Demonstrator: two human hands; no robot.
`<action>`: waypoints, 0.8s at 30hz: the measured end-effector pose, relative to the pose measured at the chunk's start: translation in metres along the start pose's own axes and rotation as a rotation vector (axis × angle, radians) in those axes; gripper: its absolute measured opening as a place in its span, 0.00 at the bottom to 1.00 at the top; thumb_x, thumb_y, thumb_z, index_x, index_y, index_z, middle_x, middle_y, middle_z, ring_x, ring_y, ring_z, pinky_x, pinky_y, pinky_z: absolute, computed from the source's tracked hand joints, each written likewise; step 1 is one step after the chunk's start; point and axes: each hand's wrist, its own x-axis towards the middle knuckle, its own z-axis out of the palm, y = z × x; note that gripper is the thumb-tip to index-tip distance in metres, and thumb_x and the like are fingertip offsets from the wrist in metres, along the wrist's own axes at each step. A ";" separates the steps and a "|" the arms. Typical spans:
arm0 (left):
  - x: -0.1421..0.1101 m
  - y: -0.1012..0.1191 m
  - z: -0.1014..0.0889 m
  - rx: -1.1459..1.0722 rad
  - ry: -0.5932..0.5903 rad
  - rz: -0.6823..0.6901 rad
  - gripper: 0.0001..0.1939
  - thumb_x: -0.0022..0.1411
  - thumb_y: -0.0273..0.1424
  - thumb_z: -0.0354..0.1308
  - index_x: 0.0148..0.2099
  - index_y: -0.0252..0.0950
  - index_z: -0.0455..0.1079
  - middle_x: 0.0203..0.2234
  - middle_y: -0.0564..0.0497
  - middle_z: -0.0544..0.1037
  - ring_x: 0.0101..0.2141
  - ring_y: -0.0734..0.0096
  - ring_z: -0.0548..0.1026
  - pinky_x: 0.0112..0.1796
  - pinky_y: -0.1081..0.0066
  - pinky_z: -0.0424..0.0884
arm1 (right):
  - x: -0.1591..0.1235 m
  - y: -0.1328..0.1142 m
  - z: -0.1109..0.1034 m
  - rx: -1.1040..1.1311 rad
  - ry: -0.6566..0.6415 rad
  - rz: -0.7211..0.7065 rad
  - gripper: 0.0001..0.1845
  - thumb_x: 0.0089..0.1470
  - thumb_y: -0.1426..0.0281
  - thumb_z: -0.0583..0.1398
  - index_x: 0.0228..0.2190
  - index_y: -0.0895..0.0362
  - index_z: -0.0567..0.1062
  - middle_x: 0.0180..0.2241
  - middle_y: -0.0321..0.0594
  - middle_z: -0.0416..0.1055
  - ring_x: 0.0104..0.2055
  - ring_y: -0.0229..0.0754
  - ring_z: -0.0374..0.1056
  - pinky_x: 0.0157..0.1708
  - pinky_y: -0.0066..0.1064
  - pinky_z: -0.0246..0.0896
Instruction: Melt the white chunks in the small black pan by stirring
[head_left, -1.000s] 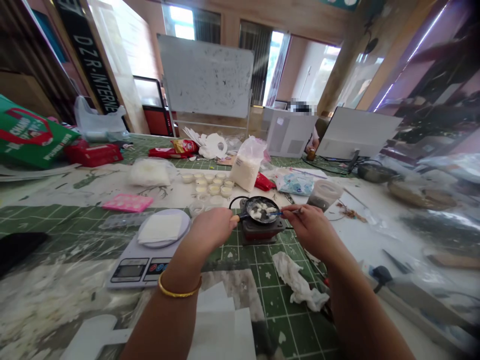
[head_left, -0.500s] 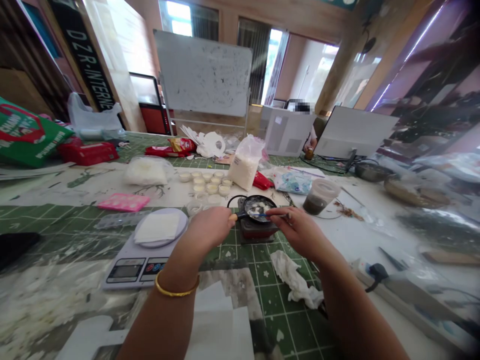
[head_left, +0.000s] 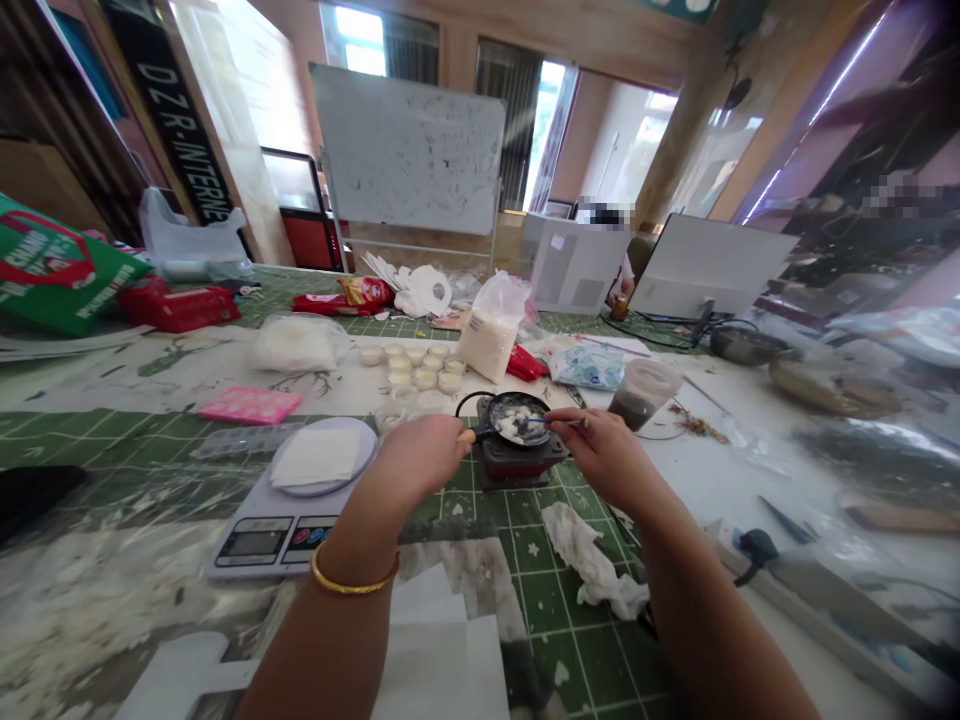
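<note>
My left hand (head_left: 420, 458) is shut on the short wooden handle of a small black frying pan (head_left: 517, 416), which holds white lumps (head_left: 511, 424). The pan rests on a compact electric hot plate (head_left: 523, 466) with a looped black cord. My right hand (head_left: 600, 456) pinches a thin utensil (head_left: 559, 422), its tip reaching into the pan among the lumps. Left of my left hand stands a digital kitchen scale (head_left: 270, 540) bearing a plate with a white square sheet (head_left: 306, 457).
Several small cups of pale contents (head_left: 420, 378) and a bag of white powder (head_left: 491, 340) stand behind the pan. A lidded tub with dark contents (head_left: 643, 395) is to the right. A crumpled white cloth (head_left: 589, 560) lies near my hands. A co-worker's hand (head_left: 619, 288) shows between two monitors.
My right hand has shifted slightly right, with the utensil still in the pan. The lumps look more gathered toward the pan's left. The view has shifted slightly.
</note>
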 end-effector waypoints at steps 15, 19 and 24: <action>0.000 -0.001 0.000 -0.011 -0.003 0.002 0.21 0.60 0.42 0.39 0.32 0.36 0.68 0.30 0.46 0.76 0.29 0.65 0.72 0.26 0.71 0.59 | -0.001 -0.002 0.002 0.080 0.004 -0.037 0.16 0.56 0.63 0.50 0.36 0.53 0.75 0.35 0.40 0.75 0.39 0.43 0.68 0.42 0.35 0.57; 0.000 -0.001 0.000 -0.017 -0.004 0.003 0.21 0.60 0.42 0.39 0.32 0.36 0.68 0.31 0.45 0.76 0.29 0.66 0.72 0.26 0.71 0.58 | 0.002 -0.001 0.006 0.098 -0.013 -0.025 0.16 0.55 0.64 0.50 0.39 0.52 0.74 0.33 0.40 0.75 0.39 0.43 0.68 0.40 0.35 0.58; -0.003 0.001 -0.002 -0.011 -0.005 0.003 0.21 0.60 0.42 0.39 0.31 0.36 0.68 0.30 0.45 0.76 0.28 0.65 0.72 0.25 0.71 0.58 | 0.010 0.010 0.008 0.057 0.166 0.121 0.16 0.54 0.63 0.50 0.36 0.54 0.75 0.31 0.40 0.75 0.36 0.44 0.69 0.38 0.35 0.58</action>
